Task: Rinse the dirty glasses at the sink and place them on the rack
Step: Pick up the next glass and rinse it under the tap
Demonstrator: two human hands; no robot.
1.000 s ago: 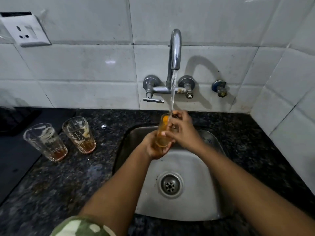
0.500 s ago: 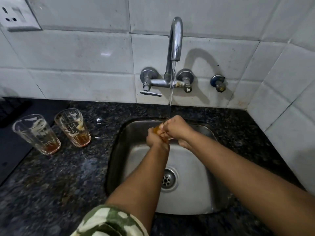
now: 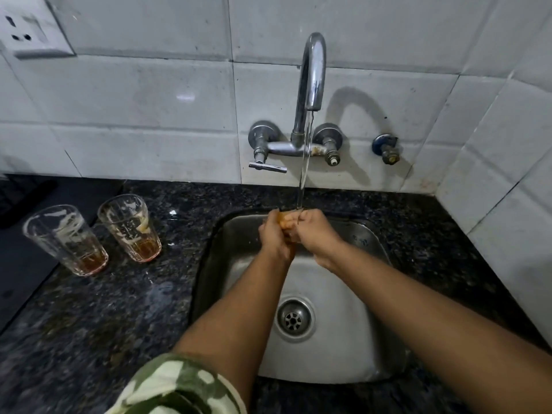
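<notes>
One glass (image 3: 285,224) mid-rinse, two waiting.
Left hand (image 3: 273,237) and right hand (image 3: 313,234) grip it closed under the tap (image 3: 310,85) stream over the sink (image 3: 367,243) (rack unseen); next, judge it clean, then take a glass from the pair (image 3: 98,234) on the surface (image 3: 104,309).

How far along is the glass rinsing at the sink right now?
Nothing looks finished; no rack is in view. In hand: the left hand and right hand hold an amber-tinted glass under the running chrome tap. Left: two clear ribbed glasses with brown dregs wait on the black granite counter.
</notes>
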